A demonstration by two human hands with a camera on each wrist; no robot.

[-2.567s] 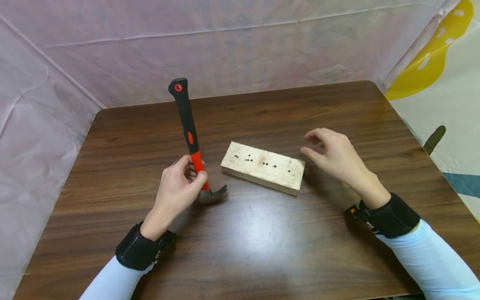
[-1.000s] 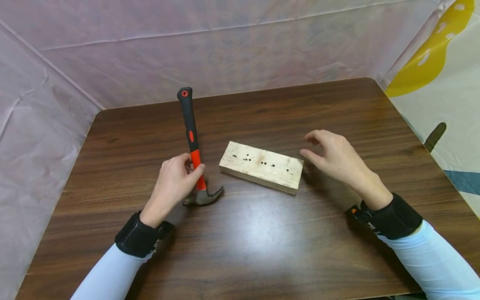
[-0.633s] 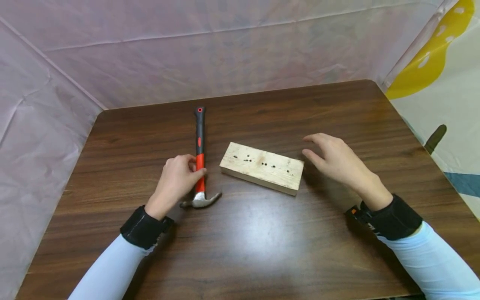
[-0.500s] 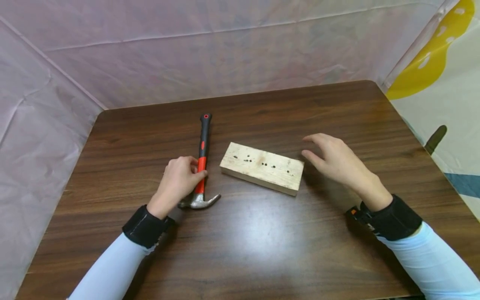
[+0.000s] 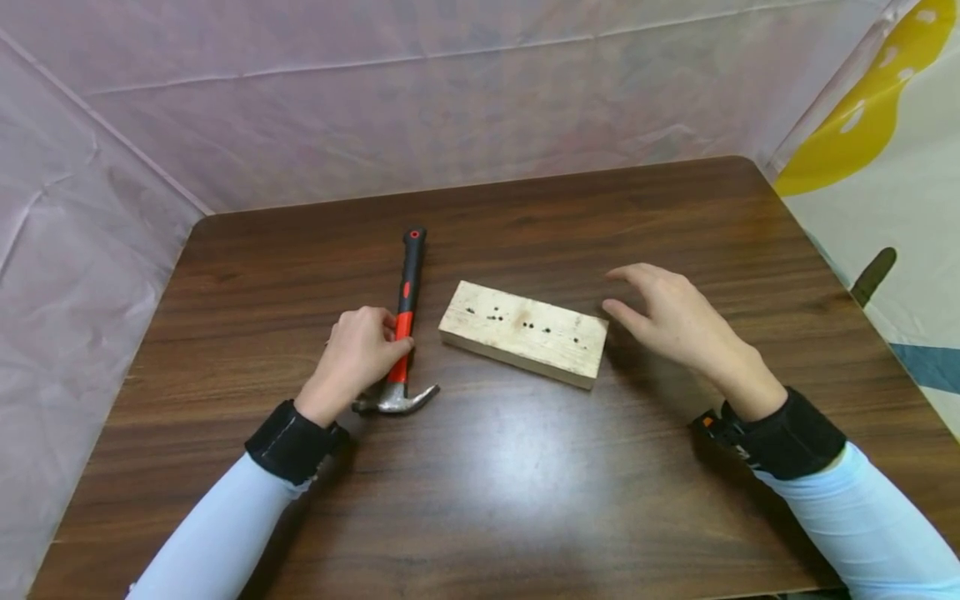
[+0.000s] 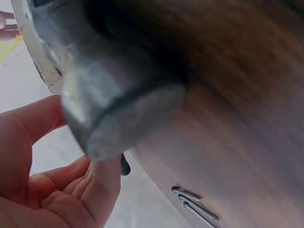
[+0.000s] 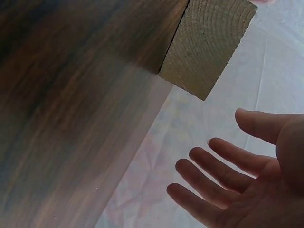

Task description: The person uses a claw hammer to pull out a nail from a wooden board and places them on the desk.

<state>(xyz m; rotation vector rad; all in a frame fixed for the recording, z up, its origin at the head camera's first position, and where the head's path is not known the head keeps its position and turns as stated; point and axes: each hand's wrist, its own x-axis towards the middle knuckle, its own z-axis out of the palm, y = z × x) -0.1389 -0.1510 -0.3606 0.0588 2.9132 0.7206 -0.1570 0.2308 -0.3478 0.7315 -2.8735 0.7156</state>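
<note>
A claw hammer (image 5: 410, 275) with a black and red handle lies on the table left of the wooden block, its metal head toward me. My left hand (image 5: 356, 350) pinches the red part of the handle, just above the head. Up close in the left wrist view, the blurred hammer head (image 6: 114, 95) covers part of the fingers. The wooden block (image 5: 525, 333) has several dark holes in its top. Beside its right end, my right hand (image 5: 675, 317) hovers with relaxed fingers and touches nothing; the right wrist view shows a gap between it and the block's end (image 7: 206, 47).
Everything stands on a dark brown wooden table (image 5: 480, 508). A few nails (image 6: 197, 204) lie on it in the left wrist view; in the head view I cannot see them. Pale cloth (image 5: 480, 108) hangs behind and to the sides.
The hammer's handle end has come down and swung right, from raised to lying near the tabletop. My left hand keeps its grip. My right hand has hardly moved, its fingers slightly straighter.
</note>
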